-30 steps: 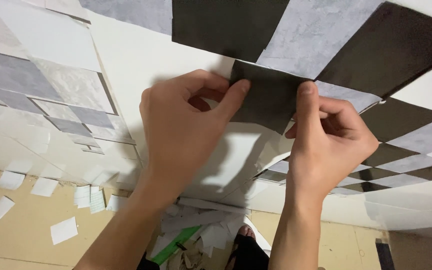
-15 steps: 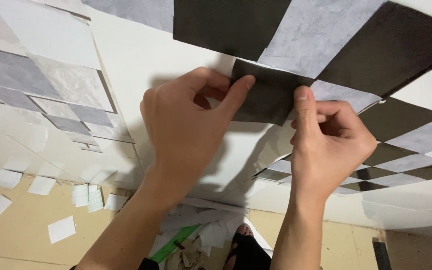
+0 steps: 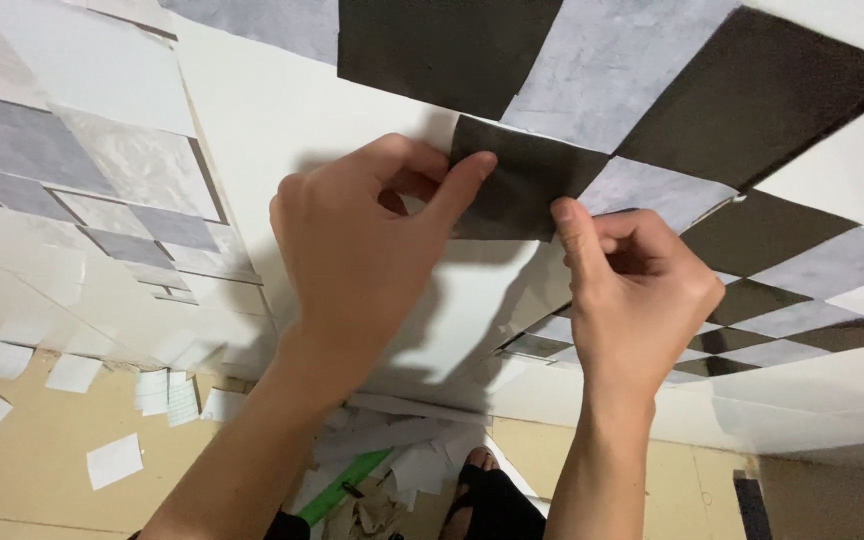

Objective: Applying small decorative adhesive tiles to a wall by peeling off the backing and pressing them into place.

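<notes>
- Far left: pale grey and off-white panels [image 3: 12,140] lie flat on the white surface [image 3: 282,110]. They are smooth, faintly marbled and straight-edged.
- Lower left: white paper scraps [image 3: 112,460] are scattered over the tan floor [image 3: 32,500]. They are thin, rectangular and well apart from both hands.
- Left hand [image 3: 372,240]: the thumb presses on the left edge of the dark square sheet [image 3: 517,185], with the fingers curled in behind that edge. It is a narrow pinch on the sheet.
- Dark square sheet: matte charcoal, thin and slightly flexible. It is held up against the white surface, just below a larger black panel [image 3: 442,50], with a grey marbled panel [image 3: 612,70] at its upper right corner.
- Step in hand, as judged: the sheet is being lined up into the checker pattern and is not yet pressed flat. Seating it would call for corners matched to its neighbours, then even pressure outward from one edge.
- Right hand [image 3: 642,290]: the thumb tip rests at the sheet's lower right edge and the fingers are folded tight. It appears to pinch that corner or a backing layer, but the fingers hide which.
- Right: black and grey squares [image 3: 782,260] alternate in a checker pattern, some seams slightly lifted.
- Bottom centre: a green strip [image 3: 342,485] lies among crumpled paper.
</notes>
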